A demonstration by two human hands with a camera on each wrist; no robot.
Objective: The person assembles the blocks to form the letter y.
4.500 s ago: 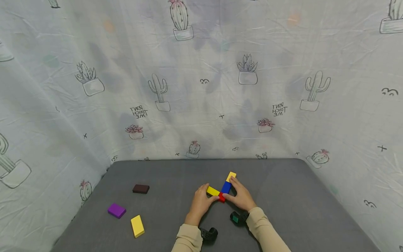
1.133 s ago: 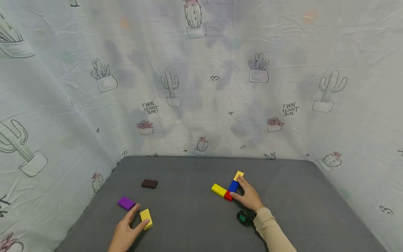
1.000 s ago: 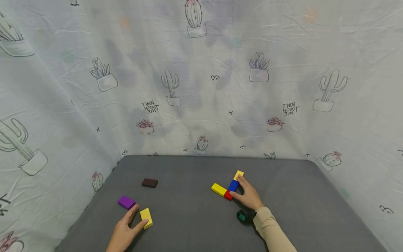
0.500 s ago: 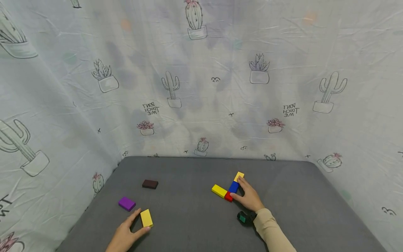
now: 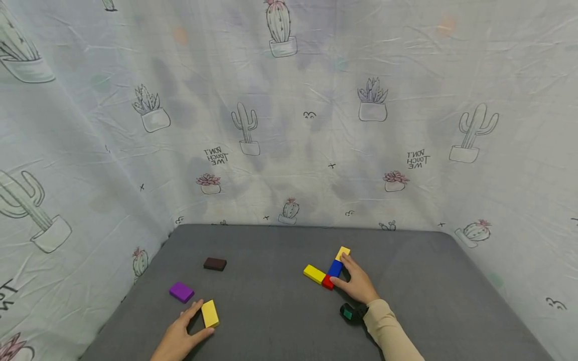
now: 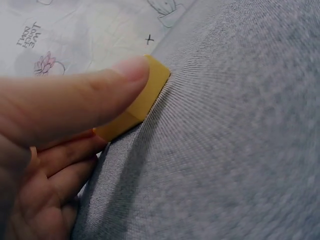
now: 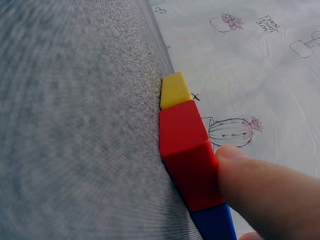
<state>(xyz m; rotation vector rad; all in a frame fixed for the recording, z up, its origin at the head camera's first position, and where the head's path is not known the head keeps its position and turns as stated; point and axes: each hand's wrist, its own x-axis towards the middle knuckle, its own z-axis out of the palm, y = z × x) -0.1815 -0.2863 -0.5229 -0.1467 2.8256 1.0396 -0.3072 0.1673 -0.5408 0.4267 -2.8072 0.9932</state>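
Observation:
At the front left of the table, my left hand (image 5: 180, 333) pinches a yellow block (image 5: 209, 314) between thumb and index finger. Seen from the left wrist, the thumb covers part of this yellow block (image 6: 152, 90), which lies on the cloth. My right hand (image 5: 358, 285) holds the right arm of a V of blocks, thumb against the red block (image 5: 328, 282), index finger by the far end. This arm continues with a blue block (image 5: 335, 268) and a pale yellow block (image 5: 343, 252). Another yellow block (image 5: 314, 274) runs left from the red corner. In the right wrist view, the thumb touches the red block (image 7: 187, 145).
A purple block (image 5: 181, 292) lies left of the left hand's yellow block, and a dark brown block (image 5: 214, 263) sits farther back. The grey cloth-covered table (image 5: 266, 311) ends at a white curtain (image 5: 289, 150) printed with cacti. A black wrist device (image 5: 353, 313) is on the right wrist.
The left hand has left the V of blocks and moved left to the separate yellow block, its thumb shifting to the near end. The right hand stays at the V. The head view has turned slightly.

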